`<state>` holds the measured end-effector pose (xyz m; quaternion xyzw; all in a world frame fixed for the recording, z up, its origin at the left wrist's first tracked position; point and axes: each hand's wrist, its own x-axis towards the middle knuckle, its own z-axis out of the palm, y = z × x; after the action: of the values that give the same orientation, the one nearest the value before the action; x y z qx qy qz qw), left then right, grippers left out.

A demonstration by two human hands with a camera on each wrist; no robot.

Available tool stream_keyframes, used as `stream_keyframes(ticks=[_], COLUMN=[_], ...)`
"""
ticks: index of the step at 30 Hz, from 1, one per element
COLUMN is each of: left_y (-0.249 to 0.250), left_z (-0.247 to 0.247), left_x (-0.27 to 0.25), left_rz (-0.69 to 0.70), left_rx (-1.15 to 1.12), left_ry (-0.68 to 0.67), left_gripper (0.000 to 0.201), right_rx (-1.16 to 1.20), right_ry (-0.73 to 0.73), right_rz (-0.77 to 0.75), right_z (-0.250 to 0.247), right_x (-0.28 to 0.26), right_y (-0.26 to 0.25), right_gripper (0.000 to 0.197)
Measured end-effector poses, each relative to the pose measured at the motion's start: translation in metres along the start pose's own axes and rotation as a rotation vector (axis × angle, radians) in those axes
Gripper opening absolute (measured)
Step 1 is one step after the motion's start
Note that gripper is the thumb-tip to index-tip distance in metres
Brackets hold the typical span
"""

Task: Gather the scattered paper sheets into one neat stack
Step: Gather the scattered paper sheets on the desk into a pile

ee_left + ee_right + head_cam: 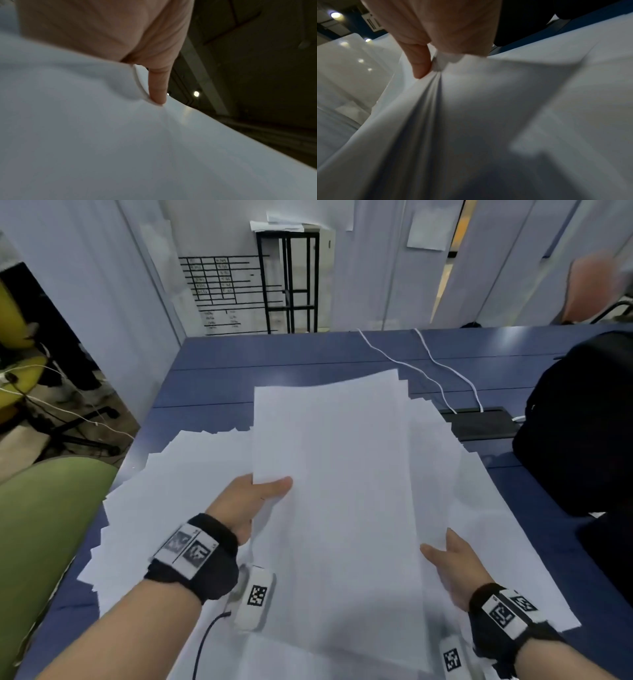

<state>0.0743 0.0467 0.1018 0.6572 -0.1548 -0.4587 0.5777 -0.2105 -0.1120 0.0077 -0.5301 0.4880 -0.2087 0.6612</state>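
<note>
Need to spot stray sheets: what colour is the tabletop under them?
Blue tabletop under white sheets; head view shows it best.

Left hand (251, 501): at 9 o'clock, thumb on top, pinching.
Right hand (452, 568): at 4 o'clock, fingers pinching.

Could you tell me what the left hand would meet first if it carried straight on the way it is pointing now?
The left hand points away and slightly right. It already pinches the lifted sheets, so it would simply push further into them. Beyond them, probably loose sheets on the blue table; depth is unclear.
</note>
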Motion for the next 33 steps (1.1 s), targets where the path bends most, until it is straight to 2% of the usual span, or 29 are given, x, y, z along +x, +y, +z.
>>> stream_keyframes(ticks=[5, 7, 9, 10, 12, 13, 16, 18, 21, 26, 29, 31, 33], left_y=[-0.052, -0.069, -0.081, -0.086, -0.089, -0.092, -0.093, -0.085, -0.069, -0.034, -0.021, -0.018, -0.021], left_z=[0.026, 0.027, 0.025, 0.024, 0.024, 0.027, 0.041, 0.054, 0.064, 0.056, 0.041, 0.029, 0.021], left_x=[0.021, 0.028, 0.033, 0.034, 0.032, 0.032, 0.030, 0.027, 0.028, 0.024, 0.020, 0.017, 0.012], left_rz=[-0.133, -0.186, -0.238, -0.267, -0.296, -0.279, -0.171, -0.114, -0.016, 0.206, 0.127, 0.041, 0.039], left_rx=[0.115, 0.135, 0.099, 0.081, 0.063, 0.072, 0.107, 0.072, 0.063, 0.259, 0.113, 0.029, 0.073], left_ry=[0.084, 0.116, 0.095, 0.062, -0.023, -0.038, 0.031, 0.067, 0.054, 0.036, -0.043, -0.125, -0.155], left_gripper=[0.028, 0.045, 0.061, 0.062, 0.049, 0.044, 0.041, 0.037, 0.038, 0.035, 0.023, 0.025, 0.029], right_rx=[0.018, 0.058, 0.057, 0.043, 0.047, 0.055, 0.074, -0.089, -0.464, -0.400, -0.284, -0.250, -0.230], right_ry=[-0.088, -0.136, -0.170, -0.171, -0.157, -0.128, -0.098, -0.131, -0.128, 0.021, 0.013, -0.022, -0.062], right_rz=[0.019, 0.025, 0.049, 0.069, 0.109, 0.139, 0.172, 0.090, -0.033, -0.193, -0.244, -0.262, -0.272], right_z=[0.011, 0.015, 0.016, 0.016, 0.015, 0.014, 0.012, 0.014, 0.011, 0.007, 0.009, 0.015, 0.024], right_x=[-0.015, -0.024, -0.028, -0.028, -0.023, -0.022, -0.021, -0.021, -0.015, -0.010, -0.012, -0.016, -0.017], right_y=[-0.007, -0.011, -0.011, -0.009, -0.002, 0.000, 0.000, -0.010, -0.027, -0.065, -0.081, -0.087, -0.087], right_gripper=[0.030, 0.032, 0.035, 0.036, 0.033, 0.036, 0.067, 0.059, 0.051, 0.048, 0.047, 0.045, 0.044])
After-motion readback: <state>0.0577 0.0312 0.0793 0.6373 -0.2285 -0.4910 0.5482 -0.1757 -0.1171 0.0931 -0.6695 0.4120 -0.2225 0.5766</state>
